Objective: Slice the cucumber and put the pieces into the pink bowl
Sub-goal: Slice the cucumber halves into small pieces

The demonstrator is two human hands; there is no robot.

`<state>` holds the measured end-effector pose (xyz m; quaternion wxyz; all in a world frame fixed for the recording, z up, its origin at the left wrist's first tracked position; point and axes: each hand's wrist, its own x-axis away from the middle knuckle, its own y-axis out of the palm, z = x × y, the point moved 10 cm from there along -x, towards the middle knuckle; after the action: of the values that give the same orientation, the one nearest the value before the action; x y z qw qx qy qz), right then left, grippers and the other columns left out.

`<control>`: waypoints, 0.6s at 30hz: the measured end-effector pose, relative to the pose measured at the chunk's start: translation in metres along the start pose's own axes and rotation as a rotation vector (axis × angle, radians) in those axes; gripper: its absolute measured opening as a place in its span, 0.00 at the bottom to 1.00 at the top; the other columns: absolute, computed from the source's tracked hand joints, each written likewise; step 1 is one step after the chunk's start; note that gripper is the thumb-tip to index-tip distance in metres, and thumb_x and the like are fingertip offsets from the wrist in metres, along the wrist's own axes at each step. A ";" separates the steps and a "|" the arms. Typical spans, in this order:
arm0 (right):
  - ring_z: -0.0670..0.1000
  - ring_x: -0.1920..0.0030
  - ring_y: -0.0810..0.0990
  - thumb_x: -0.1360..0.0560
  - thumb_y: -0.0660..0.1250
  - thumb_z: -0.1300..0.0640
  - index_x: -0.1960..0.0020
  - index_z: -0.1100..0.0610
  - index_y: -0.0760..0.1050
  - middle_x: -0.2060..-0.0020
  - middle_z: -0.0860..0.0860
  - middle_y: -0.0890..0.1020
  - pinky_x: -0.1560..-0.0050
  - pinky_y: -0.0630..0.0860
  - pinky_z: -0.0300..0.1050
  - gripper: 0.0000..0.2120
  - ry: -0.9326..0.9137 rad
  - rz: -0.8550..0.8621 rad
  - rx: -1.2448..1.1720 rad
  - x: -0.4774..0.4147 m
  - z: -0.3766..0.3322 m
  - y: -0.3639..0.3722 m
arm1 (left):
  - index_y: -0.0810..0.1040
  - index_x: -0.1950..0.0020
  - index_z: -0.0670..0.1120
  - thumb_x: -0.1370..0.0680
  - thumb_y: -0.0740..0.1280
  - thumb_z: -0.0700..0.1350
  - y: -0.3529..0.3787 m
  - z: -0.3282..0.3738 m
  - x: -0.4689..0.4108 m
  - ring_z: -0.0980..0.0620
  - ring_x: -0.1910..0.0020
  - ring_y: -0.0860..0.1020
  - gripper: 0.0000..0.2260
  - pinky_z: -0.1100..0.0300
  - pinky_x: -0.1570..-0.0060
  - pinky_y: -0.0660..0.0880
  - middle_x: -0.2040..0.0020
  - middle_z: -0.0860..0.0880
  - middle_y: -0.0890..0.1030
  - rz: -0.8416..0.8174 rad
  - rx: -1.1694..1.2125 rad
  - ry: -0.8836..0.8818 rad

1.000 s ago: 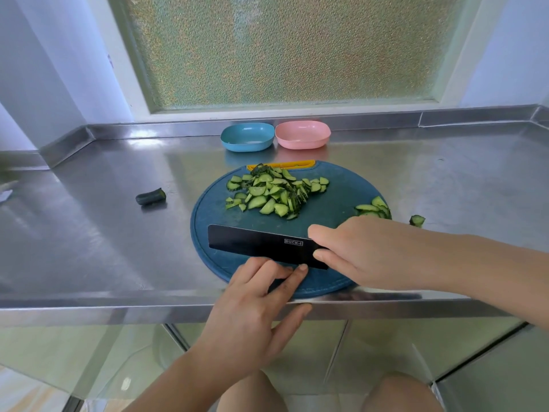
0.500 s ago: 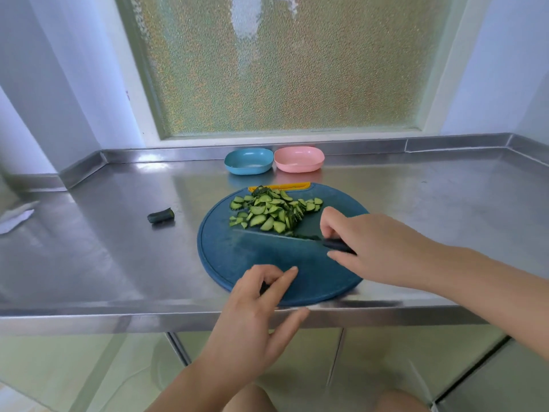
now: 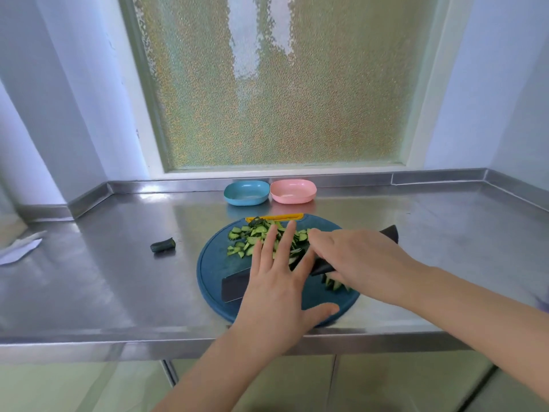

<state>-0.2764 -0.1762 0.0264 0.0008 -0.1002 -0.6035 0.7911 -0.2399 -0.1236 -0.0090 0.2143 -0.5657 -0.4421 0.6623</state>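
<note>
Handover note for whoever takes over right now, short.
Left hand flat, fingers straight, over the cucumber slices and the knife blade.
Right hand holds the knife.
Slices lie heaped on the cutting board, a few more near its right edge; a stub lies on the counter left of it.
Pink bowl at the back looks empty.
Done: slicing, it seems.
Left: move slices into the pink bowl.

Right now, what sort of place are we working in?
Most likely a kitchen prep area: a stainless steel counter under a frosted window, with sliced cucumber on a blue cutting board.
</note>
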 end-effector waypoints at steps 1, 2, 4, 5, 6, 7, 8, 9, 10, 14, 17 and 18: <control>0.50 0.63 0.69 0.23 0.64 0.55 0.52 0.52 0.53 0.59 0.47 0.70 0.71 0.61 0.43 0.18 0.000 0.013 -0.013 0.000 0.000 -0.003 | 0.62 0.28 0.54 0.33 0.56 0.71 0.002 -0.001 -0.005 0.35 0.28 0.59 0.37 0.41 0.33 0.54 0.26 0.40 0.61 -0.013 -0.020 0.001; 0.50 0.63 0.69 0.23 0.64 0.55 0.52 0.52 0.52 0.59 0.47 0.70 0.71 0.63 0.44 0.18 0.006 0.020 -0.021 0.000 0.001 -0.006 | 0.63 0.29 0.54 0.33 0.55 0.71 0.004 -0.003 -0.008 0.35 0.28 0.60 0.37 0.40 0.34 0.55 0.26 0.40 0.62 -0.021 -0.035 0.003; 0.50 0.62 0.69 0.22 0.64 0.53 0.52 0.52 0.51 0.58 0.47 0.71 0.66 0.67 0.46 0.19 0.019 0.016 -0.031 0.001 0.004 -0.009 | 0.63 0.29 0.54 0.32 0.55 0.71 0.005 -0.005 -0.012 0.35 0.29 0.62 0.36 0.40 0.34 0.56 0.26 0.40 0.63 -0.026 -0.052 0.015; 0.50 0.62 0.69 0.22 0.64 0.53 0.52 0.52 0.52 0.58 0.47 0.71 0.65 0.68 0.46 0.19 0.017 0.015 -0.037 0.001 0.005 -0.010 | 0.63 0.29 0.55 0.32 0.55 0.71 0.006 -0.005 -0.012 0.35 0.29 0.62 0.35 0.40 0.34 0.56 0.26 0.41 0.63 -0.025 -0.054 0.023; 0.51 0.62 0.69 0.22 0.64 0.53 0.52 0.52 0.52 0.59 0.47 0.70 0.65 0.69 0.47 0.19 0.007 0.022 -0.042 0.002 0.004 -0.011 | 0.63 0.29 0.55 0.31 0.55 0.71 0.006 -0.005 -0.012 0.35 0.29 0.62 0.35 0.40 0.34 0.57 0.26 0.41 0.63 -0.020 -0.050 0.028; 0.51 0.62 0.69 0.23 0.65 0.53 0.52 0.52 0.52 0.60 0.47 0.69 0.65 0.69 0.47 0.19 -0.003 0.032 -0.040 0.002 0.004 -0.012 | 0.62 0.28 0.55 0.31 0.55 0.70 0.005 -0.006 -0.011 0.35 0.29 0.62 0.35 0.40 0.34 0.57 0.26 0.41 0.63 -0.015 -0.041 0.030; 0.51 0.63 0.69 0.23 0.65 0.52 0.52 0.52 0.52 0.61 0.46 0.68 0.66 0.68 0.47 0.19 -0.009 0.038 -0.033 0.002 0.004 -0.013 | 0.61 0.27 0.55 0.31 0.55 0.70 0.005 -0.007 -0.010 0.36 0.28 0.61 0.35 0.40 0.34 0.57 0.26 0.42 0.62 -0.009 -0.027 0.030; 0.51 0.63 0.68 0.23 0.65 0.52 0.52 0.52 0.52 0.61 0.46 0.67 0.68 0.66 0.46 0.19 -0.009 0.041 -0.025 0.001 0.005 -0.014 | 0.60 0.27 0.55 0.30 0.56 0.69 0.004 -0.009 -0.009 0.36 0.28 0.61 0.35 0.41 0.33 0.56 0.26 0.42 0.62 -0.006 -0.012 0.027; 0.51 0.63 0.68 0.23 0.65 0.52 0.52 0.52 0.51 0.62 0.46 0.66 0.69 0.64 0.45 0.20 -0.006 0.040 -0.020 0.001 0.006 -0.015 | 0.60 0.26 0.56 0.30 0.56 0.69 0.004 -0.011 -0.009 0.37 0.28 0.60 0.35 0.42 0.32 0.55 0.26 0.42 0.61 -0.005 0.001 0.022; 0.52 0.63 0.69 0.22 0.64 0.51 0.52 0.52 0.51 0.65 0.45 0.62 0.69 0.63 0.45 0.19 0.020 0.026 -0.003 0.004 0.016 -0.016 | 0.62 0.26 0.55 0.29 0.56 0.68 0.009 -0.018 -0.010 0.39 0.27 0.59 0.34 0.43 0.32 0.54 0.25 0.43 0.61 -0.036 0.001 0.005; 0.50 0.66 0.67 0.22 0.64 0.51 0.53 0.50 0.48 0.67 0.44 0.61 0.69 0.63 0.44 0.22 0.053 0.036 0.012 0.008 0.032 -0.017 | 0.65 0.28 0.55 0.30 0.55 0.69 0.018 -0.033 -0.011 0.39 0.27 0.60 0.33 0.42 0.32 0.56 0.25 0.44 0.62 -0.076 -0.005 -0.044; 0.47 0.68 0.65 0.22 0.64 0.50 0.55 0.48 0.45 0.67 0.44 0.62 0.70 0.61 0.42 0.24 0.072 0.035 0.011 0.009 0.039 -0.017 | 0.66 0.28 0.55 0.30 0.55 0.69 0.021 -0.040 -0.011 0.39 0.27 0.60 0.33 0.42 0.32 0.56 0.25 0.45 0.61 -0.087 0.002 -0.063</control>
<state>-0.2937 -0.2075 0.0504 0.0093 -0.1391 -0.5967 0.7903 -0.1946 -0.1291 -0.0188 0.2295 -0.5247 -0.4719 0.6703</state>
